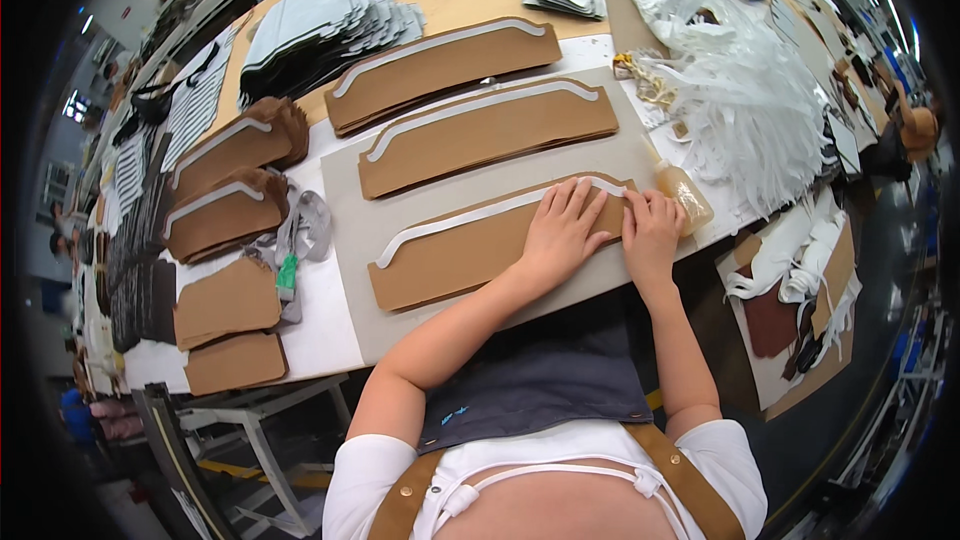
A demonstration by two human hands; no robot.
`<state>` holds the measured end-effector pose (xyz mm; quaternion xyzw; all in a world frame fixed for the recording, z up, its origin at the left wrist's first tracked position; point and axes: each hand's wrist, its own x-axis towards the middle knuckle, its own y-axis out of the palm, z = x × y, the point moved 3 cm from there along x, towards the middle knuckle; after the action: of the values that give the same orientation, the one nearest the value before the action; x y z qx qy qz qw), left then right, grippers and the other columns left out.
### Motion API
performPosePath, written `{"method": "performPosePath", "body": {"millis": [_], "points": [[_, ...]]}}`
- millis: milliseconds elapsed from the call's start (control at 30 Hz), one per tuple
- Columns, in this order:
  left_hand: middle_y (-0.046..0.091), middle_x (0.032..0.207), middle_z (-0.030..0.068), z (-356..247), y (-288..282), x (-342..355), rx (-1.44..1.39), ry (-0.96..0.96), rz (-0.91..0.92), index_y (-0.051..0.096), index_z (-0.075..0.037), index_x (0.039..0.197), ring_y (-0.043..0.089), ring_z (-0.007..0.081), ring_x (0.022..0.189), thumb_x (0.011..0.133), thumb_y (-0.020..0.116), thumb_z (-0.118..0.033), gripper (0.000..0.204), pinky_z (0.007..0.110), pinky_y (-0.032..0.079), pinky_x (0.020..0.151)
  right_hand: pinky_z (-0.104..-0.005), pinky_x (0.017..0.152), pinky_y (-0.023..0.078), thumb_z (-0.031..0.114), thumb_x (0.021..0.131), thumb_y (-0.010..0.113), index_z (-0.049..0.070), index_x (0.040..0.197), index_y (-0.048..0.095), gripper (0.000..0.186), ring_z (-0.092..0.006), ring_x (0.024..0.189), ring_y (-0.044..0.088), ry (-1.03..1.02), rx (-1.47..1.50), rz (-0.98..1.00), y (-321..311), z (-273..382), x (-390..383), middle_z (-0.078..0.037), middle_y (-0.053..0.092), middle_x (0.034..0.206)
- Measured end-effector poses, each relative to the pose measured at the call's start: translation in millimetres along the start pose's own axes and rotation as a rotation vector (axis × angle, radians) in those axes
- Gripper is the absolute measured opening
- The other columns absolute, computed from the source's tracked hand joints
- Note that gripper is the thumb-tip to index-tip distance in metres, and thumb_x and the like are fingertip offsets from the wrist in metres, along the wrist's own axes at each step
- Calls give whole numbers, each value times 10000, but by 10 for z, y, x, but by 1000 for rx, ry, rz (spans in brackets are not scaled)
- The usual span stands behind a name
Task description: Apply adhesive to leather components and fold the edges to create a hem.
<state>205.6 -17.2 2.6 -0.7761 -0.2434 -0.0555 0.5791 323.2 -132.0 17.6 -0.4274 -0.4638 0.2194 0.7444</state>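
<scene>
Nearest me on the grey board (345, 240) lies a brown panel (450, 268), with a white strip (465, 208) along its upper edge that curves down at both ends. My left hand (568, 232) rests flat on the panel's right part, fingers spread over the strip. At the panel's right end my right hand (653, 230) is bent, its fingertips together on the strip's end. What lies under those fingertips is partly hidden. Beyond are two stacks of like panels, a middle stack (490, 125) and a far stack (440, 75), each topped with a white strip.
A bottle of yellowish liquid (684, 198) stands right beside my right hand. White strips (750, 100) heap at the right. Smaller brown stacks (225, 220), brown pieces (228, 305) and a grey ribbon bundle (303, 225) lie left. Black-and-white sheets (325, 30) are piled at the back.
</scene>
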Motion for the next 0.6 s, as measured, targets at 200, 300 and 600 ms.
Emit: {"method": "performPosePath", "body": {"millis": [200, 300, 600], "points": [[441, 1525, 167, 311, -495, -663, 2, -181, -9, 503, -30, 1456, 375, 349, 1420, 950, 647, -394, 640, 478, 308, 1189, -480, 1095, 336, 108, 906, 664, 59, 1251, 599, 355, -304, 1166, 538, 44, 107, 18, -49, 44, -7, -123, 600, 1155], [482, 1456, 161, 483, -785, -1031, 20, -216, -40, 516, -39, 1437, 407, 359, 1375, 920, 702, -330, 622, 496, 322, 1153, -449, 1033, 404, 52, 905, 655, 37, 1214, 614, 312, -321, 1131, 565, 28, 207, -30, -88, 255, 59, -135, 619, 1131], [524, 1134, 107, 1162, -1463, -1464, 267, -547, -275, 676, -111, 1010, 437, 326, 1156, 866, 778, -287, 250, 497, 304, 1041, -432, 1021, 497, 4, 898, 653, -7, 1223, 625, 327, -350, 1219, 598, -385, 644, 254, 213, 1364, 208, -167, 625, 1276]]}}
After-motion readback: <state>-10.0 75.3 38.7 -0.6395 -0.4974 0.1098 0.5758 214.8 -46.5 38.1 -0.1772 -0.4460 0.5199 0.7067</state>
